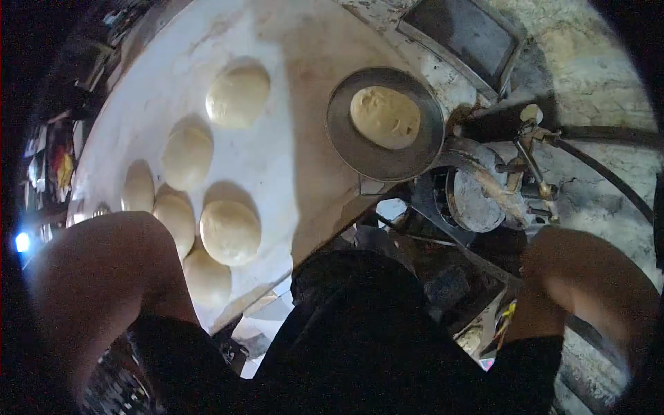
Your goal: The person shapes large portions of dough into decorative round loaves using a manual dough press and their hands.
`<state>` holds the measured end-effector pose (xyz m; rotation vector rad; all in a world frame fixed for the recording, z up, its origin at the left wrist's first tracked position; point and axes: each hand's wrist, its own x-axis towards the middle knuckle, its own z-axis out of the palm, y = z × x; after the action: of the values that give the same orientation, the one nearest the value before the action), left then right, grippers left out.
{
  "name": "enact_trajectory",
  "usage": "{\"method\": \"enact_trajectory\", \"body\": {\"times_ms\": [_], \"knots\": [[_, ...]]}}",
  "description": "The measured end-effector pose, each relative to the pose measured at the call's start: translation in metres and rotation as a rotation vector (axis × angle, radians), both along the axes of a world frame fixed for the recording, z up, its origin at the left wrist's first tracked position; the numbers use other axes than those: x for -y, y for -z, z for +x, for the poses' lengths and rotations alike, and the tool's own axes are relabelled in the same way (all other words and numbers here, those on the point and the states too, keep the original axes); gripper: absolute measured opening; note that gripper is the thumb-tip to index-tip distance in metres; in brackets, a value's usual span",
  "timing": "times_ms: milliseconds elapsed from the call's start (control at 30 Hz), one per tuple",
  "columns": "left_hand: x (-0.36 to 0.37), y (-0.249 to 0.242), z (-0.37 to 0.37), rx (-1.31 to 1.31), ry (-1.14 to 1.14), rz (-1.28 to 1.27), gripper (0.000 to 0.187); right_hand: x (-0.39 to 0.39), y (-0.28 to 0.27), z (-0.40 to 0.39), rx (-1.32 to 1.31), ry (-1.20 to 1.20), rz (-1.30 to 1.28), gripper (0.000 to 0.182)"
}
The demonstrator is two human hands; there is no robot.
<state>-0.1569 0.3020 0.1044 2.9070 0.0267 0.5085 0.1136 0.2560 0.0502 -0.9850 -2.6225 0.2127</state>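
Observation:
Neither of my hands shows; only my bent left arm (104, 277) and bent right arm (602, 290) come in at the lower sides. Several pale, smooth dough balls (230, 233) sit on the white work surface, most of them clustered close to my left arm. Another dough ball (238, 95) lies farther back, apart from the cluster. Right of these, a round dark pan (339, 142) rests near the surface's edge. Inside it is a flattened oval piece of dough (384, 117) with a small dark spot on its lower right.
A grimy gas burner (477, 200) with a valve (531, 114) and a black hose (609, 169) stands right of the pan. A dark rectangular tray (460, 41) lies at the back right. The white work surface (159, 76) ends just before my body.

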Motion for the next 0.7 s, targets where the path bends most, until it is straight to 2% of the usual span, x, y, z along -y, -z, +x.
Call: {"method": "enact_trajectory", "body": {"times_ms": [167, 367, 700], "knots": [[0.054, -0.044, 0.045, -0.095, -0.054, 0.058, 0.062, 0.027, -0.028, 0.022, 0.085, -0.226, 0.044, 0.049], [0.107, -0.066, 0.094, -0.165, -0.148, 0.096, 0.06, 0.053, -0.034, 0.071, 0.097, -0.33, 0.105, 0.051], [0.123, -0.035, 0.13, -0.172, -0.225, 0.106, 0.056, 0.066, -0.026, 0.115, 0.076, -0.378, 0.146, 0.054]]}}
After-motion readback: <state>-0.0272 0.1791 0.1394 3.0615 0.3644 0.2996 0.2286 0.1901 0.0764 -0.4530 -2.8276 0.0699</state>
